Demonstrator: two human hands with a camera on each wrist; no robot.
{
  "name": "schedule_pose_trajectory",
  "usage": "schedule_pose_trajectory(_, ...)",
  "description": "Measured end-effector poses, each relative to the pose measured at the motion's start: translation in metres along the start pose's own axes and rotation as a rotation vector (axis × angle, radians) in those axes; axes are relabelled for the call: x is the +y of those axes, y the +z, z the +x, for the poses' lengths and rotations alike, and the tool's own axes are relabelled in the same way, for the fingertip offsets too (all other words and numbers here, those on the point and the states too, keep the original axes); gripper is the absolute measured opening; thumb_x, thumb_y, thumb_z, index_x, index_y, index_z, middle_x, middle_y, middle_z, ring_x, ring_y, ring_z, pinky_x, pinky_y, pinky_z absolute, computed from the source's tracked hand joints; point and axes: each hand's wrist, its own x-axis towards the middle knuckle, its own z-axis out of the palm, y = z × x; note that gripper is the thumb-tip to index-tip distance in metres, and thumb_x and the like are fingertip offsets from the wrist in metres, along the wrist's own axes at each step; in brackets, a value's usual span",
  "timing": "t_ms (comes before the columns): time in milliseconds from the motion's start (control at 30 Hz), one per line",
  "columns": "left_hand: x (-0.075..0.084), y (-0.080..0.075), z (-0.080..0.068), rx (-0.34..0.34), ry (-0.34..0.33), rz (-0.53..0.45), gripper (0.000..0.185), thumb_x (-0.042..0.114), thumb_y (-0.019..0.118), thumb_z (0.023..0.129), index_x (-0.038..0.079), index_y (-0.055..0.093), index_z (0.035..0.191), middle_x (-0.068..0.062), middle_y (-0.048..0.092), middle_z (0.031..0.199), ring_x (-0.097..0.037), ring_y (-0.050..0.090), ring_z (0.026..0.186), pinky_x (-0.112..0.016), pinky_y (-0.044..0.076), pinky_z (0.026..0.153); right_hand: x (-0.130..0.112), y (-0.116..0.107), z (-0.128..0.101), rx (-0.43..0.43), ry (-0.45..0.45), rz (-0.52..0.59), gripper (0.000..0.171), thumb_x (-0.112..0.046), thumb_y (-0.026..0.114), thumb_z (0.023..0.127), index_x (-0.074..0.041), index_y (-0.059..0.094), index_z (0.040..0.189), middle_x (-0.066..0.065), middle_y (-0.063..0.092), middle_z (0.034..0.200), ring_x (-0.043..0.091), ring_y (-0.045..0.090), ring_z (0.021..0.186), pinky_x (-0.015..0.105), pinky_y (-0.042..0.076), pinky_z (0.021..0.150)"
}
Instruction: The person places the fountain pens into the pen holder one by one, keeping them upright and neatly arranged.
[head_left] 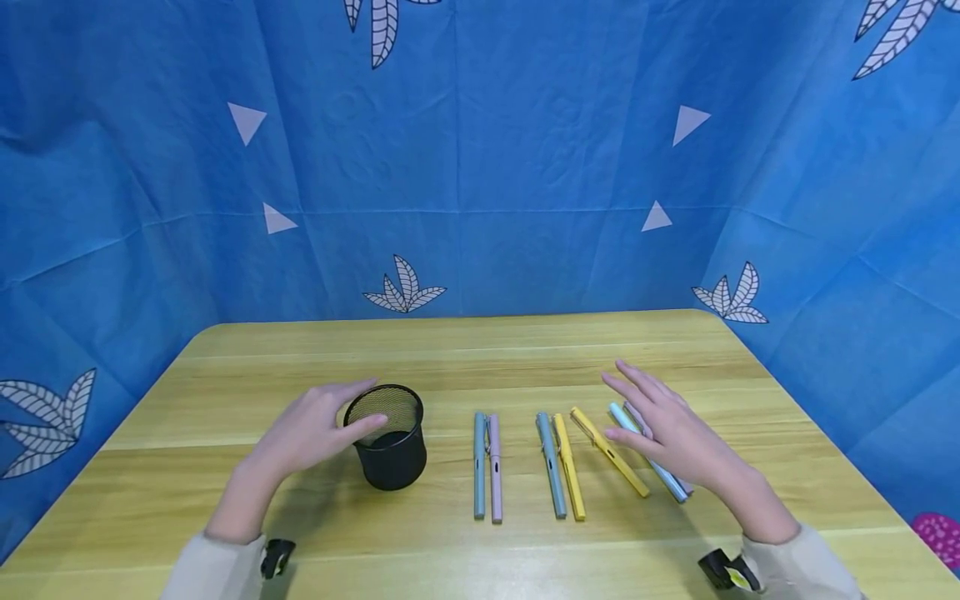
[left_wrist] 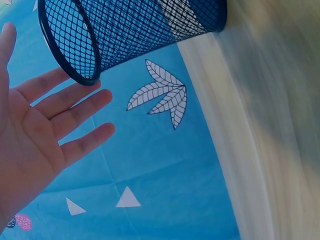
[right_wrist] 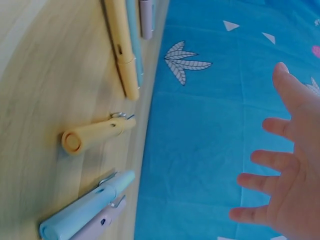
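We judge the light, stiff pale blue pen (head_left: 647, 451) under our spread right hand (head_left: 670, 429) best pinched mid-barrel, while our relaxed, unclenched left hand (head_left: 311, 429) rests against the mesh cup (head_left: 388, 436).

black mesh cup (head_left: 390, 437), pastel pens (head_left: 558, 462), perhaps lilac

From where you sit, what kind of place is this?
Probably a staged tabletop set, not a lived-in room: a wooden table ringed by blue patterned cloth, with only a mesh pen cup and pens.
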Motion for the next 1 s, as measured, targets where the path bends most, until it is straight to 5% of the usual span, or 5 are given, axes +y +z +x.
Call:
schedule_pose_trajectory(200,-0.007,-0.002,-0.005,-0.040,-0.031,-0.047,0.071,0.056,0.054,0.081,0.003,0.049,0.127,-0.014,0.053,0.121,-0.010,0.040,0.046,-0.045,0.041,0.083,0.004,-0.002,-0.003,-0.004,-0.024,-0.017,0.060,-0.036,0.056,0.087,-0.009,0.036,0.137,0.016,0.024,0.142,0.038,0.026,0.125,0.059,0.026,0.091)
schedule_pose_trajectory(367,-0.012,-0.004,-0.007,-0.069,-0.048,-0.095,0.073,0.054,0.058,0.078,0.001,0.049,0.127,-0.018,0.056,0.115,-0.004,0.017,0.035,-0.031,0.041,0.061,0.010,-0.003,-0.007,0.007,-0.028,-0.004,0.060,-0.035,0.058,0.086,-0.007,0.038,0.135,0.016,0.027,0.141,0.038,0.028,0.123,0.059,0.027,0.090)
schedule_pose_trajectory(533,-0.019,-0.006,-0.009,-0.084,-0.034,-0.180,0.068,0.046,0.063,0.079,0.002,0.048,0.128,-0.020,0.055,0.115,-0.011,0.040,0.044,-0.035,0.043,0.063,0.019,-0.003,-0.009,0.000,-0.053,0.039,0.058,-0.030,0.059,0.086,-0.007,0.039,0.135,0.015,0.029,0.140,0.038,0.028,0.123,0.058,0.027,0.090)
schedule_pose_trajectory(700,-0.026,-0.004,-0.010,-0.087,-0.006,-0.237,0.064,0.038,0.068,0.077,0.001,0.049,0.126,-0.014,0.057,0.111,-0.028,0.051,0.102,-0.052,0.037,0.085,0.028,-0.003,-0.009,-0.031,-0.044,0.134,0.057,-0.027,0.059,0.087,-0.010,0.037,0.137,0.015,0.029,0.140,0.040,0.026,0.123,0.060,0.025,0.091)
schedule_pose_trajectory(1000,-0.029,-0.007,-0.008,-0.120,0.014,-0.308,0.063,0.026,0.072,0.075,-0.003,0.048,0.125,-0.009,0.058,0.099,-0.026,0.050,0.094,-0.050,0.037,0.083,0.042,0.001,-0.010,-0.047,-0.019,0.286,0.057,-0.017,0.058,0.087,-0.008,0.033,0.138,0.018,0.029,0.140,0.041,0.026,0.123,0.060,0.025,0.091)
